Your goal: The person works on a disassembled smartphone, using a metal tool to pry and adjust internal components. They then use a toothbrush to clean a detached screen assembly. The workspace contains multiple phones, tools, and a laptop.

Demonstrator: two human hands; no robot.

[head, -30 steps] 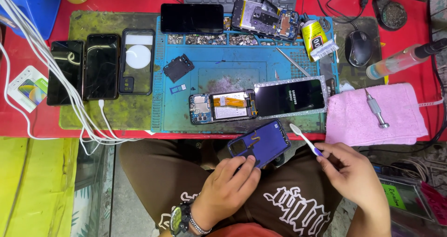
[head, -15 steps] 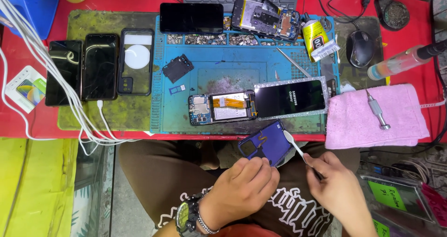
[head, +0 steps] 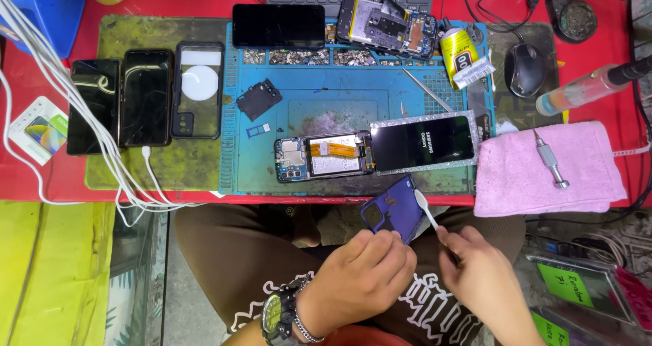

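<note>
Over my lap, below the table edge, my left hand point(head: 363, 275) holds a blue phone back cover point(head: 392, 210). My right hand point(head: 475, 278) grips a small brush with a white head point(head: 426, 210), whose tip touches the cover's right edge. On the blue repair mat point(head: 339, 95) lies an opened phone point(head: 324, 156) with an orange flex cable, joined to its dark screen point(head: 424, 142) in a glittery frame. A watch sits on my left wrist.
Three phones and a clear case point(head: 198, 88) lie on the left green mat. A pink towel point(head: 543, 169) bears a screwdriver point(head: 550, 159). A glue tube point(head: 458, 54), mouse point(head: 526, 67), another opened phone point(head: 390, 27), keyboard and white cables point(head: 81, 115) are about.
Both hands have drawn lower and closer together. The brush has gone from lying clear of the cover on the right to touching the cover's right edge, more upright.
</note>
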